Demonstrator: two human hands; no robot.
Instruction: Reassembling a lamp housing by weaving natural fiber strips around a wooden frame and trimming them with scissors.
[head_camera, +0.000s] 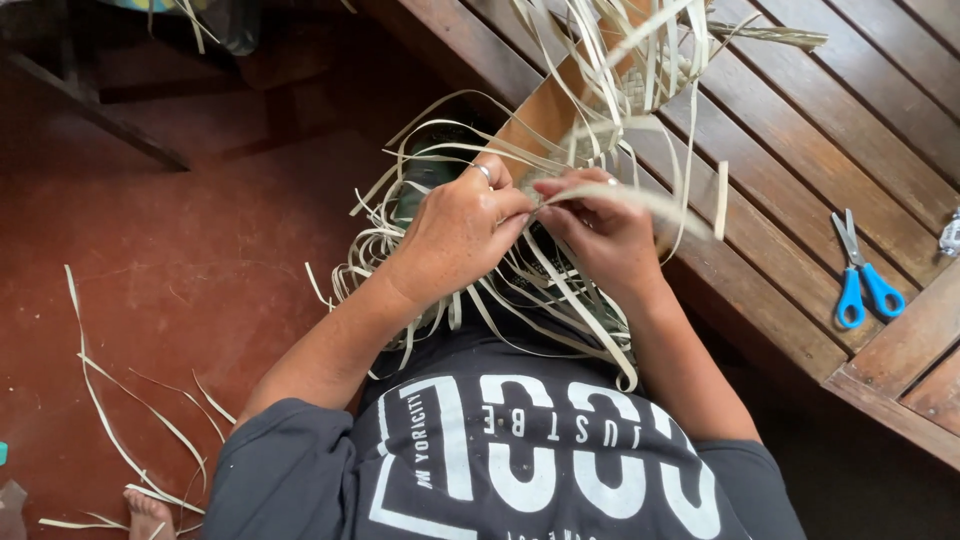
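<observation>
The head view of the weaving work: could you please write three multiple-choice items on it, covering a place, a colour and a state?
1. Where do the scissors lie?
A. on the red floor
B. on the wooden slatted table
C. in the lap

2. What colour are the scissor handles?
A. blue
B. green
C. black

3. What are the left hand and right hand doing?
A. resting open
B. holding the scissors
C. pinching pale strips

Answers: 1 B, they rest on the dark planks; 2 A, both loops are blue; 3 C, the fingers of both close on strips.
</observation>
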